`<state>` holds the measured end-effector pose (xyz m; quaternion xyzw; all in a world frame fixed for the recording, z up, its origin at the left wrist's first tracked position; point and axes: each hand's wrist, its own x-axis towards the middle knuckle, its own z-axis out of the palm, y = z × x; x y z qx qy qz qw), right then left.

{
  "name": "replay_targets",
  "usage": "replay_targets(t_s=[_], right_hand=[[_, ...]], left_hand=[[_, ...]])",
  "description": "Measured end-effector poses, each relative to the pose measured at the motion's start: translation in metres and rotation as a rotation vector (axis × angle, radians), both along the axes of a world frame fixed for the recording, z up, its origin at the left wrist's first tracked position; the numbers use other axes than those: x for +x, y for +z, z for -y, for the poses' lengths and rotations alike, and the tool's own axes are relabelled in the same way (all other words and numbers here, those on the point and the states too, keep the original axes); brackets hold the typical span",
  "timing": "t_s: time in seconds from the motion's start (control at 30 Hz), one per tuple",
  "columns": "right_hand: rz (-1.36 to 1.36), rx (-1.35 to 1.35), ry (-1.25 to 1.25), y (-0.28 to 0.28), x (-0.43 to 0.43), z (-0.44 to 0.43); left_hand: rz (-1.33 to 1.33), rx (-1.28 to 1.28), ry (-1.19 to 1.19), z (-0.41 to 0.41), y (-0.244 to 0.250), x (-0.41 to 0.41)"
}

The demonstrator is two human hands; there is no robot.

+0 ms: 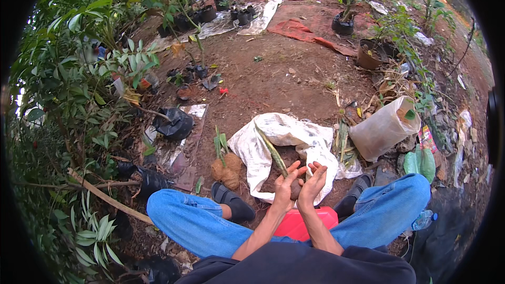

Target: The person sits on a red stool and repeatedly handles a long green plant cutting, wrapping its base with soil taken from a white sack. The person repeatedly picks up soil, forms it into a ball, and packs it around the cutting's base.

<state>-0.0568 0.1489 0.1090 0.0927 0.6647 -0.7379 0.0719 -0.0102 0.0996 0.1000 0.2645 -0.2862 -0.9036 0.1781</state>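
Note:
My left hand (285, 187) and my right hand (313, 183) are cupped around a ball of dark soil (295, 190) at the base of a snake plant leaf (272, 152). The long mottled leaf leans up and to the left out of the hands. Below them lies an opened white woven sack (260, 126) with dark soil inside. Fibre-wrapped root balls (227, 170) with short green leaves rest on the ground left of the sack, near one sandal.
A red plastic container (305, 223) sits between my legs. At the right are a tilted whitish plastic bag (384, 128) and a water bottle (424, 220). A black plant bag (173, 123) stands at the left, above a branch (110, 199). Potted plants line the far ground.

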Motion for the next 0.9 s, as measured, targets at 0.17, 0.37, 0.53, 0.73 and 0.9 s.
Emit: replay_targets(t_s=[0.17,0.37,0.53,0.73,0.9], right_hand=[[-0.561,0.192,0.287,-0.009,0.004,0.001],[-0.123,0.018,0.268,-0.026,-0.007,0.004],[0.406,-0.411,0.2,-0.005,-0.005,0.002],[-0.691,0.295,0.291,0.004,0.01,0.006],[-0.142,-0.078,0.283,-0.012,0.008,0.01]], left_hand=[[0.192,0.215,0.101,0.009,-0.008,-0.006],[0.041,0.125,0.03,0.002,0.034,-0.008],[-0.044,-0.238,-0.006,0.006,-0.002,0.001],[0.191,0.062,0.113,0.012,-0.008,0.001],[0.236,0.145,0.134,0.001,-0.012,0.0]])
